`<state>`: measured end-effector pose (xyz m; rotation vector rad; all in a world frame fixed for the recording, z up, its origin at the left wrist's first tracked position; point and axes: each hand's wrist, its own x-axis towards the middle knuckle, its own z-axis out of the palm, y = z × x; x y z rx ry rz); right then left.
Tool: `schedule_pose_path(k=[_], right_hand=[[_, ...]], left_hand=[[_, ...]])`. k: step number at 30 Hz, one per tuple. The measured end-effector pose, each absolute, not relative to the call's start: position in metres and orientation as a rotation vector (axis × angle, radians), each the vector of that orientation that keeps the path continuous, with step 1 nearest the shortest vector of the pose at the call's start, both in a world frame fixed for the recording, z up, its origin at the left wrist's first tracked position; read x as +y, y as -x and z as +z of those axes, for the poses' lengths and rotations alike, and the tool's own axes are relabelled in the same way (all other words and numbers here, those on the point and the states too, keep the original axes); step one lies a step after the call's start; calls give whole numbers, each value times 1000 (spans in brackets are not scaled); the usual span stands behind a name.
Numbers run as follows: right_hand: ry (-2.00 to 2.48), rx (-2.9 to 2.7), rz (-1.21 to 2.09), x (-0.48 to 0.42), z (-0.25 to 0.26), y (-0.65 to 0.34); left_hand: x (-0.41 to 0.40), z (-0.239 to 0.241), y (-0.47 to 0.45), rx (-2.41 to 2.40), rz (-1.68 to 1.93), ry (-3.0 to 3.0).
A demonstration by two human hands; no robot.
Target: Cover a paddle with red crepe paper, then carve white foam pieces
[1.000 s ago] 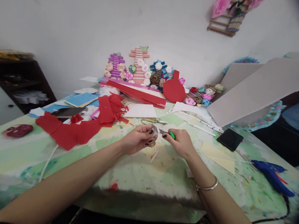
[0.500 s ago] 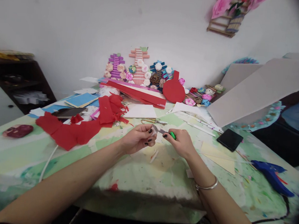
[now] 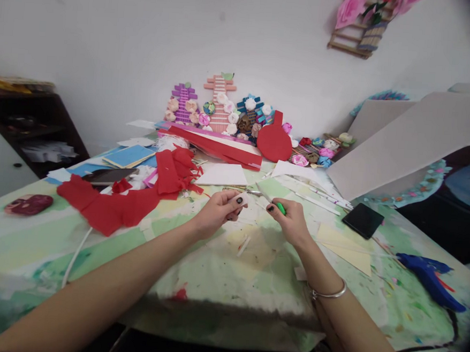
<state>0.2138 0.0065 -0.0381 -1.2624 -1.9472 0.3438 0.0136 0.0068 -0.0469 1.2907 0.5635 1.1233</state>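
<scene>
In the middle of the head view, my left hand [image 3: 216,213] is closed, pinching a small white piece [image 3: 245,198] between thumb and fingers. What the piece is made of I cannot make out. To its right, my right hand [image 3: 292,223] is wrapped round a knife with a green handle [image 3: 281,208]. Its thin blade points up and to the left, apart from the white piece. Beyond my hands lie scissors [image 3: 253,192], partly hidden by my left hand. On the cloth below sits a thin white strip [image 3: 244,245].
Red crepe paper [image 3: 115,210] spreads over the left. A blue glue gun [image 3: 429,278] with its cord and a black square object [image 3: 363,220] lie on the right. A red paddle-shaped cutout [image 3: 275,138] and flower crafts line the wall. Large grey boards [image 3: 402,139] lean at right.
My right hand has moved slightly right, drawing the knife blade away from the white piece. The blade now tilts more upward. My left hand has shifted little and still pinches the piece.
</scene>
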Motion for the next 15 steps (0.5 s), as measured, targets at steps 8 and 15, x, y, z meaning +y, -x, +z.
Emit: schedule_pose_path(k=[8, 15], right_hand=[[1172, -1891, 611, 6, -38, -205], [1030, -1940, 737, 7, -37, -206]], left_hand=[[5, -52, -17, 735, 980, -1518], [5, -53, -18, 715, 916, -1533]])
